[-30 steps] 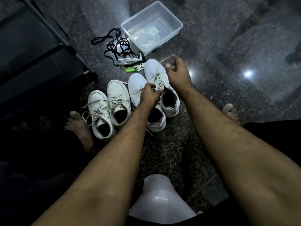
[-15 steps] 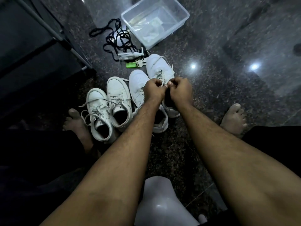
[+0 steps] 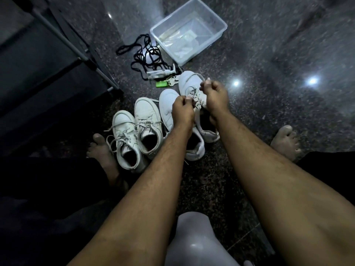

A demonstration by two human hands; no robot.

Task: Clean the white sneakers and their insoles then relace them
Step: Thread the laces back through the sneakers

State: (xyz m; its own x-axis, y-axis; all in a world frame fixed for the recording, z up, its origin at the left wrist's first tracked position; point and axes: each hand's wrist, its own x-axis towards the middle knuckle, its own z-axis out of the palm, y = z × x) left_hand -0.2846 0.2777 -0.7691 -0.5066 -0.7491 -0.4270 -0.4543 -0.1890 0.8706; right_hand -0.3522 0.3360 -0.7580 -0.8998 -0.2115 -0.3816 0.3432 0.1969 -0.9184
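Left hand (image 3: 181,110) and right hand (image 3: 215,96), both with fingers curled, each pinching a strand of the white lace (image 3: 194,93) over the rightmost sneaker (image 3: 192,81). The left hand grips the lace low, near the eyelets; the right hand holds its strand higher, the lace looping from its fingertips across the toe of the shoe. This sneaker stands on the dark speckled floor (image 3: 259,60), toe pointing away from the person. Just beside it on the left, partly covered by the left forearm, lies a second white sneaker (image 3: 168,104). Further left, touching side by side, stand two more white sneakers, one (image 3: 146,116) and another (image 3: 124,127), both with loose laces spilling outward. Beyond the toes lie a small green object (image 3: 161,84), keys (image 3: 172,82) and a tangle of black laces (image 3: 148,56). A clear plastic tub (image 3: 215,18) sits farther off, pale items inside. Bare feet rest on either side: left foot (image 3: 101,150), right foot (image 3: 286,141). A grey rounded object (image 3: 194,240) lies nearest the camera.
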